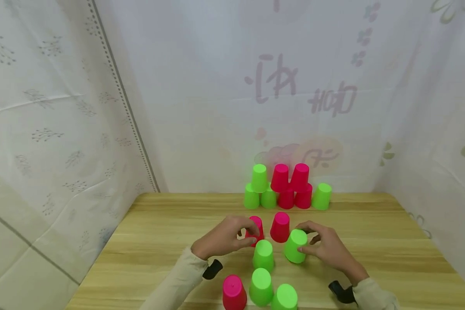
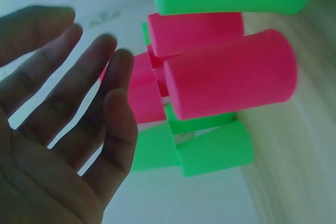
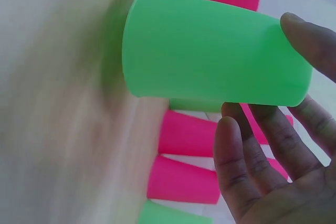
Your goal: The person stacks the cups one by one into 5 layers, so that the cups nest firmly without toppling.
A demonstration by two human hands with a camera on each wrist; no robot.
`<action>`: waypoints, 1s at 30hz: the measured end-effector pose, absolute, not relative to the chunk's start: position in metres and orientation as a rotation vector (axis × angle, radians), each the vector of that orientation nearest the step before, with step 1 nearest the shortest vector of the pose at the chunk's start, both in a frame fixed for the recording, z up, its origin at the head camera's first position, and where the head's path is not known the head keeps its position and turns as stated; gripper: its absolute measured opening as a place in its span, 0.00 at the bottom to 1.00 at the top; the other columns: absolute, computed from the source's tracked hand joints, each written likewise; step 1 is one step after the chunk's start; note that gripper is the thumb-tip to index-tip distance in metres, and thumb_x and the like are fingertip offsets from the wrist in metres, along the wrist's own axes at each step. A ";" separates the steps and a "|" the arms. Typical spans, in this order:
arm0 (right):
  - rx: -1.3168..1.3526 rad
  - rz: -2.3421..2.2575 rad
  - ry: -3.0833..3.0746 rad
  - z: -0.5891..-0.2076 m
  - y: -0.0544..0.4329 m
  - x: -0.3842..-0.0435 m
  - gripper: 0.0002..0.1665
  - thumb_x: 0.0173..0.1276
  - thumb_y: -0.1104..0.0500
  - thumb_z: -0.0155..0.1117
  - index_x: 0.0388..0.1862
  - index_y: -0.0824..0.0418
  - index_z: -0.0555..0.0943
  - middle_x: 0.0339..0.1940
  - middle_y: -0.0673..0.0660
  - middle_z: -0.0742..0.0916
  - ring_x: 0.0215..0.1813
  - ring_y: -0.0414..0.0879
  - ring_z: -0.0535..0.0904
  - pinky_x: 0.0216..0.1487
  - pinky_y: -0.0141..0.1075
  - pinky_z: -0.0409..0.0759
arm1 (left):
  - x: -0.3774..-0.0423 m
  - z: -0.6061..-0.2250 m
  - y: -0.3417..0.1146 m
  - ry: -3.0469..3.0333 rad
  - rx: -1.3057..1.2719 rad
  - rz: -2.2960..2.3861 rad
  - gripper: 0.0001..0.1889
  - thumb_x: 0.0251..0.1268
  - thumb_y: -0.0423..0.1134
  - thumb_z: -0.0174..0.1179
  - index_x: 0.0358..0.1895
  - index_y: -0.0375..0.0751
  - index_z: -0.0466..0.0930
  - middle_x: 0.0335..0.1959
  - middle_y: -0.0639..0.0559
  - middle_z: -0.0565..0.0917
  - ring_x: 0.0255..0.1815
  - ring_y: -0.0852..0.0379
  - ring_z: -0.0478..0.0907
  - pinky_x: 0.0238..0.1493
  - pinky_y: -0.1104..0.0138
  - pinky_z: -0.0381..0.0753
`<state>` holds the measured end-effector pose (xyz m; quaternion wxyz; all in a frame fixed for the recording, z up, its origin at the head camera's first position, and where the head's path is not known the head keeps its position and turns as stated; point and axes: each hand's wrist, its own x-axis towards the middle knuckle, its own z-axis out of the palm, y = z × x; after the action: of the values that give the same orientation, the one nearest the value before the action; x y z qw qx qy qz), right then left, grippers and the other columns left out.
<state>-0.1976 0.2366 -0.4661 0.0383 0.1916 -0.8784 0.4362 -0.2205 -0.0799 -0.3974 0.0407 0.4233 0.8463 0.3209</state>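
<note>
My right hand point(image 1: 330, 247) pinches an upside-down green cup point(image 1: 296, 246) between thumb and fingers. In the right wrist view the held cup point(image 3: 210, 51) hangs just off the table, with a shadow beside its rim. My left hand point(image 1: 229, 236) hovers by a red cup point(image 1: 257, 223), partly hidden behind its fingers. From the left wrist, the fingers point(image 2: 94, 61) look relaxed and apart, with nothing between them. Another red cup point(image 1: 280, 227) stands between the hands, farther back. Just in front of the left fingertips is a second green cup point(image 1: 263, 256).
Along the table's back, a row of green and red cups point(image 1: 304, 197) carries one green cup point(image 1: 259, 178) and two red ones point(image 1: 281, 177) on top. Nearer me stand a red cup point(image 1: 234, 292) and two green cups point(image 1: 261, 287). Cloth point(image 1: 201, 107) hangs behind the wooden table point(image 1: 147, 249).
</note>
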 end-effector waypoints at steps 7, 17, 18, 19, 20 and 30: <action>0.594 1.217 -2.686 -0.448 0.254 -0.210 0.26 0.56 0.55 0.79 0.54 0.54 0.81 0.47 0.51 0.89 0.46 0.38 0.82 0.39 0.31 0.83 | -0.199 -0.416 -0.106 2.486 1.200 1.037 0.07 0.66 0.35 0.65 0.45 0.45 0.86 0.42 0.55 0.89 0.44 0.70 0.81 0.45 0.69 0.83; 0.546 1.184 -2.743 -0.414 0.285 -0.235 0.27 0.62 0.53 0.75 0.58 0.58 0.80 0.51 0.55 0.87 0.48 0.36 0.79 0.42 0.31 0.82 | -0.175 -0.426 -0.136 2.373 1.166 1.043 0.14 0.63 0.44 0.69 0.51 0.55 0.83 0.48 0.63 0.87 0.49 0.72 0.79 0.47 0.71 0.82; 0.540 1.197 -2.738 -0.411 0.288 -0.239 0.26 0.63 0.54 0.75 0.59 0.59 0.80 0.51 0.56 0.87 0.48 0.35 0.79 0.42 0.31 0.82 | -0.173 -0.427 -0.138 2.354 1.162 1.048 0.15 0.63 0.45 0.70 0.52 0.54 0.82 0.48 0.62 0.87 0.49 0.72 0.79 0.47 0.71 0.82; 0.537 1.208 -2.735 -0.408 0.292 -0.243 0.26 0.63 0.54 0.74 0.58 0.59 0.80 0.50 0.57 0.87 0.47 0.33 0.79 0.41 0.31 0.82 | -0.172 -0.429 -0.140 2.334 1.151 1.056 0.16 0.62 0.46 0.71 0.52 0.54 0.82 0.49 0.61 0.87 0.50 0.72 0.79 0.47 0.71 0.82; 0.534 1.218 -2.733 -0.404 0.295 -0.247 0.26 0.63 0.54 0.74 0.58 0.59 0.80 0.50 0.58 0.87 0.46 0.32 0.79 0.41 0.31 0.82 | -0.170 -0.431 -0.142 2.319 1.146 1.059 0.17 0.60 0.47 0.71 0.52 0.54 0.82 0.49 0.61 0.87 0.50 0.72 0.79 0.46 0.71 0.82; 0.461 1.037 -2.745 -0.378 0.307 -0.278 0.26 0.62 0.50 0.75 0.56 0.58 0.81 0.48 0.58 0.88 0.46 0.38 0.81 0.43 0.33 0.82 | -0.159 -0.449 -0.144 2.313 1.106 1.143 0.20 0.56 0.43 0.74 0.52 0.52 0.82 0.48 0.62 0.87 0.48 0.73 0.78 0.45 0.70 0.84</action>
<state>-0.2785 0.3070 -0.3777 0.0857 0.1545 -0.9208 0.3477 -0.1586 -0.1445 -0.4487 0.1663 0.3885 0.8125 0.4015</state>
